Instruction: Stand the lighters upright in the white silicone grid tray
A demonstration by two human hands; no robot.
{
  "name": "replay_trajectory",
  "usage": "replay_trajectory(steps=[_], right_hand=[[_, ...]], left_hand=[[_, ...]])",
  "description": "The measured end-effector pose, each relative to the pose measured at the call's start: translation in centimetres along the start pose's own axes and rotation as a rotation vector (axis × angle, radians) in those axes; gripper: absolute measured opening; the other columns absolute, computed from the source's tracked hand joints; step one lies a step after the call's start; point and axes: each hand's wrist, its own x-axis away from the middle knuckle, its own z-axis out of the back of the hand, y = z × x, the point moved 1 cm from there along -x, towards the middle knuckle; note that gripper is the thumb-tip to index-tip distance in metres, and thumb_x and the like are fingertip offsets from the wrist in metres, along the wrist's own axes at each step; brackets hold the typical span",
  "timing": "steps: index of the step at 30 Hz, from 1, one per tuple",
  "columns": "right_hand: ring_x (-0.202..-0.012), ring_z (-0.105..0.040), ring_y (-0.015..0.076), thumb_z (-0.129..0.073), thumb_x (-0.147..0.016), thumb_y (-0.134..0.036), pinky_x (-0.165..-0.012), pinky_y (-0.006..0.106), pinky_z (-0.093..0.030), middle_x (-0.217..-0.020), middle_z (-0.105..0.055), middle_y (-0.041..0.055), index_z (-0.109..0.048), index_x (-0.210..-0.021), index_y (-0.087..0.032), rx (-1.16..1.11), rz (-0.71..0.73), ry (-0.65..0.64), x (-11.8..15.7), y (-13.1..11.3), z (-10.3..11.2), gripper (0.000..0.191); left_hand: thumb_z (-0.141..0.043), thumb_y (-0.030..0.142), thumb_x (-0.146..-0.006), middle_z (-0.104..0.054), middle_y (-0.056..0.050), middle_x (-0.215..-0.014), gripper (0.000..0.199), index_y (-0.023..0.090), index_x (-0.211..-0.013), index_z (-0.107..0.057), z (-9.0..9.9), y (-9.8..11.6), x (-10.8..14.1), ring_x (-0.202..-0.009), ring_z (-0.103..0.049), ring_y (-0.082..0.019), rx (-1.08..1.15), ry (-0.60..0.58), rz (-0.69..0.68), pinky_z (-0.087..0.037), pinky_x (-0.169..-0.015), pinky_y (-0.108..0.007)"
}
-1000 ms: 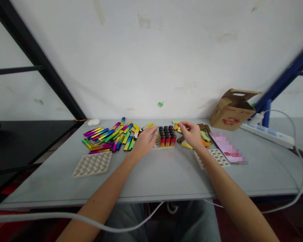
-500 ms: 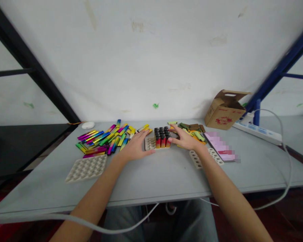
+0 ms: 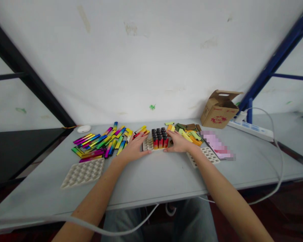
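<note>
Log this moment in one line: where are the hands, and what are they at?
left hand: open, at beige pulp tray | right hand: open, beside upright black-capped red-yellow tubes | nearby: rainbow metallic bars

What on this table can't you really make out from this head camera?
All in the head view:
The tray: partly covered by the left hand and right hand.
The pink item: pixelated, unreadable.
The cardboard box: inside hidden by its walls and flaps.
The black-capped lighters: any markings too small.

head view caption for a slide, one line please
Left hand and right hand flank upright black-capped sticks in a beige moulded tray, beside a heap of iridescent sticks
</note>
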Motion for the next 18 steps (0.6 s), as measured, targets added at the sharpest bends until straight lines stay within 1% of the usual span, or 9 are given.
replay_trajectory(steps=[4,7,10,13,14,15,18], right_hand=[[-0.129,-0.047,0.035,-0.077,-0.064,-0.049,-0.112,0.052,-0.028,-0.14,-0.049,0.0243,-0.039,-0.142,-0.008,0.005,0.001,0.026,0.0,0.1,0.1,0.095],[-0.126,-0.05,0.0358,-0.077,-0.064,-0.049,-0.109,0.051,-0.033,-0.136,-0.052,0.025,-0.043,-0.139,-0.006,0.006,-0.003,0.038,0.0,0.0,0.1,0.093],[-0.126,-0.05,0.0362,-0.078,-0.062,-0.048,-0.108,0.05,-0.035,-0.137,-0.051,0.0259,-0.044,-0.138,-0.005,-0.009,-0.015,0.036,0.0,0.0,0.3,0.094],[-0.131,-0.045,0.0376,-0.079,-0.06,-0.049,-0.11,0.05,-0.034,-0.14,-0.047,0.0275,-0.044,-0.139,-0.003,-0.017,-0.027,0.016,0.2,0.2,0.4,0.098],[-0.132,-0.043,0.038,-0.08,-0.06,-0.05,-0.11,0.051,-0.033,-0.139,-0.047,0.0269,-0.044,-0.139,-0.005,-0.017,-0.027,0.017,0.2,0.3,0.5,0.098],[-0.134,-0.041,0.0385,-0.08,-0.059,-0.051,-0.111,0.053,-0.031,-0.139,-0.048,0.0258,-0.046,-0.139,-0.006,-0.017,-0.024,0.025,0.3,0.4,0.6,0.097],[-0.139,-0.033,0.0392,-0.082,-0.057,-0.052,-0.112,0.057,-0.027,-0.137,-0.052,0.0216,-0.05,-0.136,-0.012,-0.029,-0.011,0.066,0.5,0.5,1.0,0.095]], left_hand=[[-0.06,0.055,-0.082,-0.039,-0.017,-0.15,0.076,0.018,-0.145,-0.038,-0.4,-0.1,-0.2,-0.142,-0.031,-0.031,0.003,0.0,0.025,-0.011,-0.117,-0.056],[-0.059,0.056,-0.082,-0.039,-0.017,-0.15,0.077,0.018,-0.146,-0.036,-0.3,0.3,-0.3,-0.142,-0.031,-0.031,0.001,0.002,0.037,-0.01,-0.117,-0.057],[-0.063,0.053,-0.08,-0.036,-0.017,-0.152,0.082,0.018,-0.147,-0.033,0.5,0.7,-0.1,-0.142,-0.029,-0.032,0.021,-0.016,0.036,-0.013,-0.116,-0.059],[-0.069,0.048,-0.074,-0.037,-0.016,-0.151,0.087,0.019,-0.147,-0.033,1.8,0.8,0.2,-0.141,-0.03,-0.035,0.036,-0.021,0.026,-0.014,-0.115,-0.061],[-0.069,0.046,-0.074,-0.04,-0.016,-0.15,0.084,0.019,-0.146,-0.035,2.2,0.7,0.3,-0.14,-0.031,-0.036,0.033,0.001,0.03,-0.015,-0.115,-0.061],[-0.067,0.042,-0.075,-0.044,-0.015,-0.147,0.077,0.019,-0.144,-0.039,2.5,0.5,0.4,-0.138,-0.035,-0.035,0.025,0.038,0.046,-0.016,-0.115,-0.061],[-0.053,0.03,-0.083,-0.061,-0.013,-0.129,0.047,0.019,-0.128,-0.054,3.1,-0.2,0.2,-0.125,-0.051,-0.031,-0.008,0.186,0.139,-0.024,-0.114,-0.056]])
